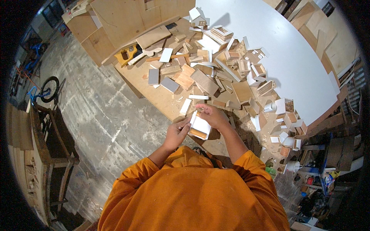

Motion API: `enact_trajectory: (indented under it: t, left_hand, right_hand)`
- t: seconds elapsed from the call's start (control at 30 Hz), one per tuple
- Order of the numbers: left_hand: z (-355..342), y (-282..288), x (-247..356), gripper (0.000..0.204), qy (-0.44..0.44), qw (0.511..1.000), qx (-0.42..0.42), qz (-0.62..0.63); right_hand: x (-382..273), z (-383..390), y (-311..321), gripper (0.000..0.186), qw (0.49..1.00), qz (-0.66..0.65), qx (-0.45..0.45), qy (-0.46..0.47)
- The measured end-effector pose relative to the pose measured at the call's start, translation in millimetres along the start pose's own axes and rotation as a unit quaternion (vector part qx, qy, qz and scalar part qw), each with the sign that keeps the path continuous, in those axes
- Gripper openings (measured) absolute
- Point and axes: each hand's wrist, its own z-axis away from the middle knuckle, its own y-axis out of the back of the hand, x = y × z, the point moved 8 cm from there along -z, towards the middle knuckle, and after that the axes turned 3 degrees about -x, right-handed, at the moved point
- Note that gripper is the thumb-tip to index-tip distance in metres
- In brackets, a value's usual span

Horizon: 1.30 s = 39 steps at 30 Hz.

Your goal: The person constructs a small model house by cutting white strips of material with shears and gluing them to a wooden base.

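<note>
Between my hands is a small white rectangular piece [201,124] with an orange-brown strip [198,133] along its near end. It is held over the near edge of the wooden worktop [163,102]. My left hand [178,133] is closed, its fingertips pinching the piece's left edge. My right hand [212,115] curls over its far right corner, fingers bent and partly hidden. Just beyond the hands lie a narrow white strip [185,106] and another white strip [198,97].
Wood offcuts [187,77] are heaped across the worktop. Small model houses [197,17] and little open boxes [293,123] line a large white board [285,50]. A yellow tool [125,56] sits at the far left. A wooden frame [50,158] and a blue bicycle [46,90] stand on the floor at left.
</note>
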Motion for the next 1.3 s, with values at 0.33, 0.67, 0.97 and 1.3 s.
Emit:
enact_trajectory:
  t: [0.33,0.67,0.97,1.3]
  left_hand:
    - [0.4,-1.6,-14.2,0.034,0.098,0.991,-0.022,0.085]
    - [3.1,-0.1,-27.1,0.034,0.1,0.982,-0.027,0.159]
    - [4.2,1.8,-11.5,0.032,0.104,0.988,-0.023,0.114]
    - [4.1,-0.2,-19.2,0.031,0.102,0.986,-0.021,0.13]
  right_hand:
    - [-1.9,2.1,-2.2,0.04,0.999,0.017,-0.024,-0.022]
    - [-3.9,2.6,-1.2,0.042,1.0,0.023,0.011,-0.006]
    - [-45.1,31.2,17.7,0.039,0.977,0.125,0.15,0.091]
    - [-81.6,97.1,4.1,0.041,0.926,0.303,0.027,0.225]
